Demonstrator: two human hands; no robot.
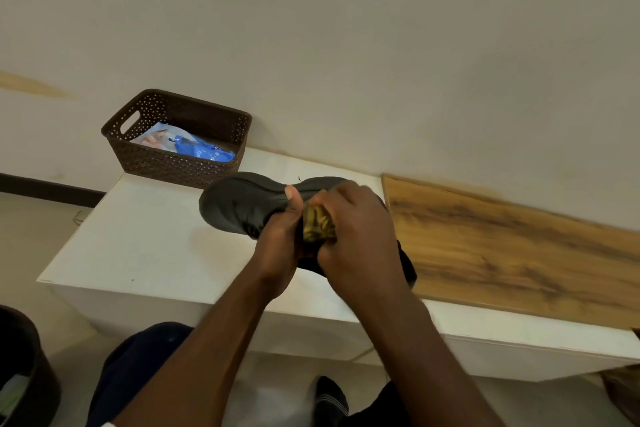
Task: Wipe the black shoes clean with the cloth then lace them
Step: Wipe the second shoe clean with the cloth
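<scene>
A black shoe (242, 203) is held on its side above the white table (145, 246), its sole turned toward me. My left hand (280, 246) grips the shoe at its middle, thumb on the sole. My right hand (360, 236) holds a bunched yellow-green cloth (317, 224) pressed against the shoe's side. Part of the shoe's upper is hidden behind both hands. A dark shape (407, 265) shows under my right hand; I cannot tell whether it is the second shoe.
A brown perforated basket (145, 159) with blue and white packets stands at the table's back left. A wooden board (519, 253) lies on the right part of the table. A dark bin (24, 374) sits on the floor at lower left. My knees are below the table edge.
</scene>
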